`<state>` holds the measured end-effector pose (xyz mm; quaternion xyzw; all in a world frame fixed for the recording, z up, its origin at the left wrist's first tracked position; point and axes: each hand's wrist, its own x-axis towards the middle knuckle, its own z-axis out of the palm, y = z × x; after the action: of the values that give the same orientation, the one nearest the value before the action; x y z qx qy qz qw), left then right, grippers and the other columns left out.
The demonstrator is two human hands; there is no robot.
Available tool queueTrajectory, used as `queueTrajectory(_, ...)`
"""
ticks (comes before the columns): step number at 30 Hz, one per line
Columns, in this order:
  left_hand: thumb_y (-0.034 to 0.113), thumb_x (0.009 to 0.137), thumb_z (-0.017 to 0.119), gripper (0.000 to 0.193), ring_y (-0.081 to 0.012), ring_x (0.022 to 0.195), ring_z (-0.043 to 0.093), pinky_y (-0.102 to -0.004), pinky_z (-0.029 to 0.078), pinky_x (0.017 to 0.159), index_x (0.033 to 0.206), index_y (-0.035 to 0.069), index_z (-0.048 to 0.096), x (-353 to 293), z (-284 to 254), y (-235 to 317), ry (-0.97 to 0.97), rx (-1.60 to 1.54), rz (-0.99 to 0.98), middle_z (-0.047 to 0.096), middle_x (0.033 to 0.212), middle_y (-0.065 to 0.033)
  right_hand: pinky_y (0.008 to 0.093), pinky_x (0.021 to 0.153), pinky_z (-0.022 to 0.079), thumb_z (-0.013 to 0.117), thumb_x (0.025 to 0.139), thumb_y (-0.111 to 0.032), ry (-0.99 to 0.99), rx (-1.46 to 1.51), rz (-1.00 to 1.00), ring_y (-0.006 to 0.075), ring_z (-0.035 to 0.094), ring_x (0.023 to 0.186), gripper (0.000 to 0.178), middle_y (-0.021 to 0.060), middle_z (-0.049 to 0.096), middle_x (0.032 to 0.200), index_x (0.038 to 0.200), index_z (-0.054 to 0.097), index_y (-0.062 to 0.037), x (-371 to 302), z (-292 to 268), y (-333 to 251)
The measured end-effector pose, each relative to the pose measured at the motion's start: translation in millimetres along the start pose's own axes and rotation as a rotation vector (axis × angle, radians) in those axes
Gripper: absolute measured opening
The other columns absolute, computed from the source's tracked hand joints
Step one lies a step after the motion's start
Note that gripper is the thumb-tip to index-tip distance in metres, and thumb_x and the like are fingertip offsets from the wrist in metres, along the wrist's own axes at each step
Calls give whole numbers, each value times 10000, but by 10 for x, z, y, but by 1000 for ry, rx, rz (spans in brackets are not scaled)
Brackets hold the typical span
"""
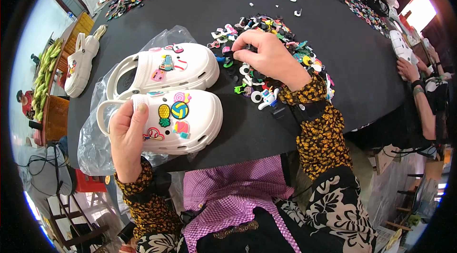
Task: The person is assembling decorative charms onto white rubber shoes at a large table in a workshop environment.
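Observation:
My left hand grips the back part of a white clog, thumb on top. Colourful charms decorate its upper, among them a pineapple, a volleyball, a lollipop and a baseball bat. Right behind it rests a second white clog with its own charms on top. My right hand is closed in a pinch at the left side of a heap of loose shoe charms. Between its fingertips sits a small dark and pink shoe charm; its exact shape is too small to make out.
A clear plastic bag lies under the two clogs on the black table. At the left edge stands another white clog. More charm heaps and clogs lie at the far side. A co-worker's hand holds a white clog at right.

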<state>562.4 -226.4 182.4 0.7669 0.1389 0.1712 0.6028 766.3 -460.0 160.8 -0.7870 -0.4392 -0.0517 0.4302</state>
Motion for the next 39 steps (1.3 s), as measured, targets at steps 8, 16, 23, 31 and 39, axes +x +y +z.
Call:
queueTrajectory(8, 176, 939, 509, 254, -49, 747, 578, -191, 452, 659, 1039, -42, 593, 0, -93, -51, -12, 71, -12, 648, 884, -40, 182, 577, 404, 621, 829, -69, -68, 445, 241, 19, 505, 671, 106, -20, 587, 767, 904, 599, 2, 33, 5, -167)
queueTrajectory(16, 179, 933, 507, 285, -59, 798, 576, -199, 444, 698, 1085, -46, 589, -117, -59, 78, -70, -79, -49, 642, 923, -30, 186, 611, 401, 611, 808, -54, -80, 451, 243, 30, 496, 695, 98, -25, 565, 780, 890, 579, -10, 0, 156, -260)
queueTrajectory(23, 189, 945, 474, 315, -87, 889, 571, -222, 435, 782, 1133, -42, 576, -395, -125, 104, -56, -74, -60, 635, 1002, -48, 247, 740, 469, 610, 797, -30, -55, 434, 152, 101, 564, 812, 136, 33, 602, 868, 923, 579, 13, -16, 263, -315)
queueTrajectory(31, 205, 944, 477, 320, -75, 853, 557, -216, 424, 754, 1109, -50, 579, -395, -128, 91, -40, -46, -35, 632, 966, -35, 260, 786, 469, 606, 808, -29, -14, 481, 149, 112, 581, 839, 164, 50, 627, 897, 966, 590, 11, -20, 311, -278)
queueTrajectory(39, 215, 940, 485, 330, -74, 837, 559, -211, 427, 740, 1105, -52, 584, -341, -97, 99, -35, -44, -42, 633, 951, -34, 263, 799, 470, 595, 823, -40, 4, 443, 180, 121, 585, 859, 157, 62, 634, 912, 970, 596, 15, -26, 319, -269)
